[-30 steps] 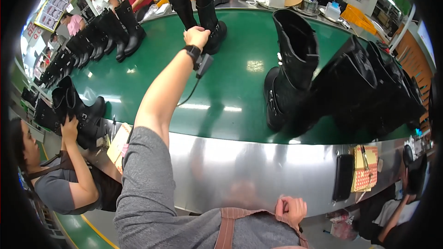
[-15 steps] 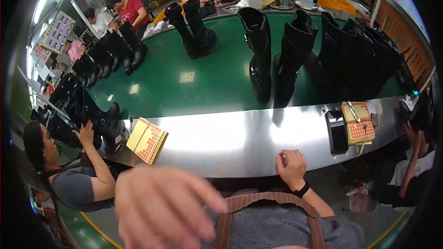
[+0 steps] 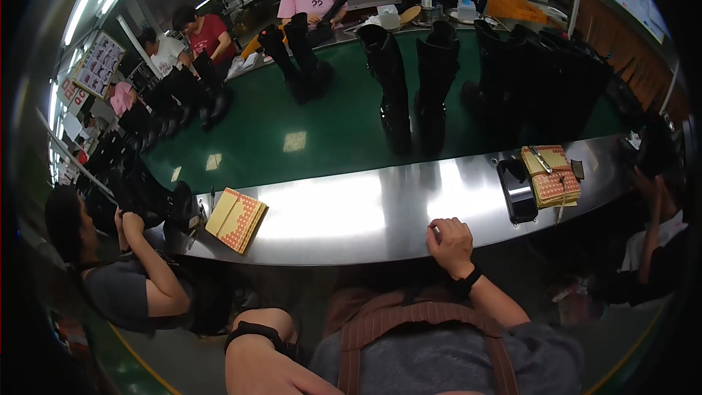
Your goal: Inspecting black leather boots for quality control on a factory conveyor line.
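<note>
My right hand [image 3: 450, 243] rests at the front edge of the steel counter strip [image 3: 314, 208], its fingers curled in. What lies inside the curl, if anything, is hidden. Down by my lap is my left hand [image 3: 276, 322], below a dark wristband; its fingers do not show. Nearest to the right hand lie a black phone [image 3: 517, 192] and a stack of yellow and red patterned cards or booklets [image 3: 553, 179] with a pen-like tool on top. Another such stack [image 3: 236, 221] sits at the left of the strip.
Beyond the strip, a green work surface [image 3: 292, 121] carries tall black boots [image 3: 387, 88], with more boots [image 3: 541, 80] at the right. Co-workers sit at left [image 3: 131, 285] and right [image 3: 662, 227]; others work at the far side. An orange crate [image 3: 515, 7] stands at the back.
My left hand has dropped from close in front of the camera to my lap. My right hand stays at the counter edge. The left co-worker's hands have come together, away from the boot.
</note>
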Demonstrator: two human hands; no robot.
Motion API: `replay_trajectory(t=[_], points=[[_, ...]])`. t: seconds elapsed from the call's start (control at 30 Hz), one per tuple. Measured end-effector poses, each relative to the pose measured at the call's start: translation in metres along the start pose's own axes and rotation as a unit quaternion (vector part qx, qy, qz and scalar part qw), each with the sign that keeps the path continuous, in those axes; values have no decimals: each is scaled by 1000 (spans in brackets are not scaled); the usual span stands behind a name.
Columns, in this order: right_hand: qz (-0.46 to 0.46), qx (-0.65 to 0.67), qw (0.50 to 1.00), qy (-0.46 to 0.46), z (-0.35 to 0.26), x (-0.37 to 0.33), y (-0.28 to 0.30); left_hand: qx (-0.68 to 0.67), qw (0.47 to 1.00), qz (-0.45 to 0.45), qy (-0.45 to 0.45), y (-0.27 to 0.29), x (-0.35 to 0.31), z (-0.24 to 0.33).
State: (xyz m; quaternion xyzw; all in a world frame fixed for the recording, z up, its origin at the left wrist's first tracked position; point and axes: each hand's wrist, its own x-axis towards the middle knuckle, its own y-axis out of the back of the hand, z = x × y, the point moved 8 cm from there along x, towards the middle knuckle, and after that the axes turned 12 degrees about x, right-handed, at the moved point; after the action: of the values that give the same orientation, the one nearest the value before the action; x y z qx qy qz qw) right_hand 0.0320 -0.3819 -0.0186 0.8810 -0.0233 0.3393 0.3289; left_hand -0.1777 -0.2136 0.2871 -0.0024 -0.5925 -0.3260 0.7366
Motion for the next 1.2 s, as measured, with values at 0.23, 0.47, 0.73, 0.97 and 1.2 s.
replay_trajectory(t=[0.23,0.47,0.73,0.97,1.2], points=[[-20,15,1000,14,-3,-1,-2,-42,976,-191,97,-35,-19,4],[-34,2,999,-3,-5,-2,-4,58,930,-130,340,-1,-75,-60],[-40,-9,999,-23,-4,0,-9,84,780,62,617,45,-222,-161],[-53,-18,998,-27,-6,6,-15,-97,671,139,722,58,-329,-216],[-83,-33,995,-42,-3,10,-25,-117,676,215,695,106,-371,-221]])
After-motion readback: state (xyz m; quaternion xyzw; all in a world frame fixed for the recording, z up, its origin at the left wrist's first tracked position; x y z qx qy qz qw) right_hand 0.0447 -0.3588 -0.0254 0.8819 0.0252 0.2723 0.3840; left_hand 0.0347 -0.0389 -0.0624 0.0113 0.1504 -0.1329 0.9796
